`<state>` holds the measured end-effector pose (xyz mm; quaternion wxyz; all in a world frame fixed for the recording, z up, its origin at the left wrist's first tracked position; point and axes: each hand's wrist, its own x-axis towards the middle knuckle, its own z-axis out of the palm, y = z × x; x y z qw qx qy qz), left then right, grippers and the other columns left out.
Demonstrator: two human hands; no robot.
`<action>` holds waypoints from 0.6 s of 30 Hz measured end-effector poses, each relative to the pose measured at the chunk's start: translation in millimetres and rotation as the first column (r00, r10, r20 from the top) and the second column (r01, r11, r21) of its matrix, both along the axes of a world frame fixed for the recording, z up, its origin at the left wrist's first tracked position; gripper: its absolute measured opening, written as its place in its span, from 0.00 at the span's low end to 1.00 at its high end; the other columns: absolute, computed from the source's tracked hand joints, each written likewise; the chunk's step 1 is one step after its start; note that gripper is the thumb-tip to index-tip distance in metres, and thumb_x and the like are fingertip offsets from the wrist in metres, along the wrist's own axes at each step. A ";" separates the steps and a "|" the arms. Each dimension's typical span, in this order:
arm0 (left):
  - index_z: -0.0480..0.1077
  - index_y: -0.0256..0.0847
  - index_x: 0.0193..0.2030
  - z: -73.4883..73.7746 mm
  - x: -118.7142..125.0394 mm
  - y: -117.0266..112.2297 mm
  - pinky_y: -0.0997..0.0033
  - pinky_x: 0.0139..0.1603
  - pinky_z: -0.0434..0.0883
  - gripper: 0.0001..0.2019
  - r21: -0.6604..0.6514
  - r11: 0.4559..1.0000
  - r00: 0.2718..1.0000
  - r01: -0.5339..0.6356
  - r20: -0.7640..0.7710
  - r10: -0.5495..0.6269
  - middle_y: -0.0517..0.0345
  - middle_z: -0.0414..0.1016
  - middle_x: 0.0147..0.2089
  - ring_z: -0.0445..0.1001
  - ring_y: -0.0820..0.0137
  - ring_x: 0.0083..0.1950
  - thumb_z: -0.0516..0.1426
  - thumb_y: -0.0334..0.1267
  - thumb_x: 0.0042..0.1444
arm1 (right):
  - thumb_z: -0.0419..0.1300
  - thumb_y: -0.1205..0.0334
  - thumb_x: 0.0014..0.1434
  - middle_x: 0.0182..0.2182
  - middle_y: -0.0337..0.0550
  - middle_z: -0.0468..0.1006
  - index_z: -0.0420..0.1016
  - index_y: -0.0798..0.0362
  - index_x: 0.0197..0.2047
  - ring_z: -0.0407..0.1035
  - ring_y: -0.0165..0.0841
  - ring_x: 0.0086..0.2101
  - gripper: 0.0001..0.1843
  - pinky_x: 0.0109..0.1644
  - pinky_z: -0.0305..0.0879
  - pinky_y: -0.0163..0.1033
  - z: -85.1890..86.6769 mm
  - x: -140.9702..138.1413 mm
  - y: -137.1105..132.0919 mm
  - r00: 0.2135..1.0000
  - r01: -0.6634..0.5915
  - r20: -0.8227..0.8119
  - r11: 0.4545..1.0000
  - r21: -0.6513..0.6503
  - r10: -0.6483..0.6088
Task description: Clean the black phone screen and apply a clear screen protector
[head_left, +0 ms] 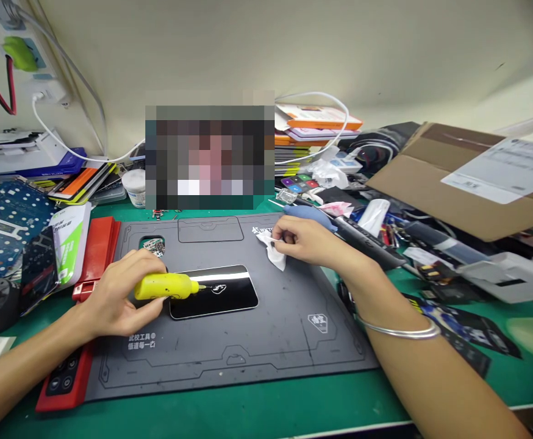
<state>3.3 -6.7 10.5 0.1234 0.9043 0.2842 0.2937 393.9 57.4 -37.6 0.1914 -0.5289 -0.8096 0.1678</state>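
A black phone (223, 294) lies flat, glossy side up, on a dark grey work mat (257, 341). My left hand (120, 292) is closed round a small yellow squeeze bottle (168, 285), held sideways with its nozzle over the phone's middle. A small wet patch shows on the glass by the nozzle tip. My right hand (305, 239) rests at the mat's far right edge, pinching a crumpled white wipe (272, 249). A silver bangle (401, 329) sits on my right wrist.
The mat lies on a green bench (257, 414). A red tray (99, 256) borders its left side. Circuit boards and packets crowd the left, a white cup (135, 188) stands behind, and boxes, tools and a cardboard box (468, 177) fill the right.
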 end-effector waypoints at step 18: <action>0.71 0.43 0.43 -3.0 -4.9 11.5 0.67 0.36 0.73 0.14 -0.474 0.842 0.866 -0.257 0.274 0.418 0.57 0.78 0.41 0.77 0.65 0.38 0.65 0.42 0.50 | 0.57 0.69 0.50 0.28 0.38 0.72 0.67 0.49 0.28 0.66 0.30 0.27 0.04 0.31 0.60 0.37 1.6 -2.1 -0.9 1.000 0.020 -0.014 1.000 -0.016 -0.020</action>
